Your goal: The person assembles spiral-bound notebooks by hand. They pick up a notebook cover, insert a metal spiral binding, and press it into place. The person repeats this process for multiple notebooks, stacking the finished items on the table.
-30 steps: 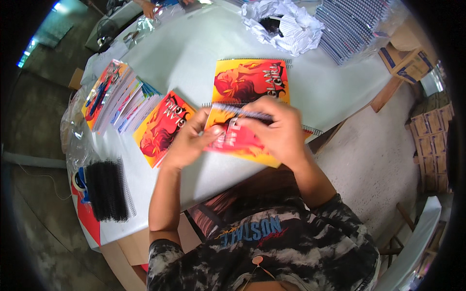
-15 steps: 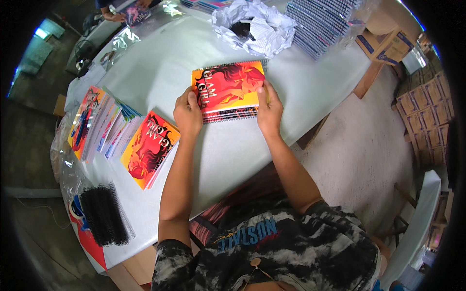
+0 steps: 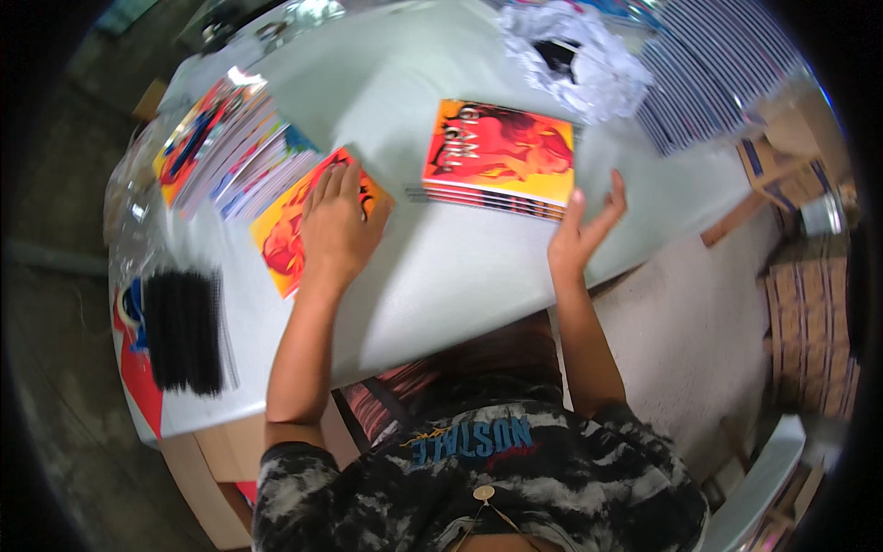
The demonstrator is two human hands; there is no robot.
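A neat pile of spiral notebooks (image 3: 501,152) with red, orange and yellow covers lies in the middle of the table. Just off its near right corner is my right hand (image 3: 584,235), fingers apart and nothing in them. My left hand (image 3: 338,221) rests with stretched fingers on a second small stack of matching covers (image 3: 280,241), hiding much of the top one. Behind that stack, several pale page blocks and covers (image 3: 239,152) lie fanned out at the left.
Black binding coils (image 3: 184,331) lie at the table's left edge beside a blue tape dispenser (image 3: 135,313). Crumpled paper (image 3: 589,69) and tall stacks of spiral-bound notebooks (image 3: 717,69) stand at the back right. Cardboard boxes (image 3: 786,170) are beyond the right edge.
Both hands have let go of the notebook pile, which now lies on the table. My left hand has moved left onto the cover stack; my right has opened beside the pile. The view has shifted.
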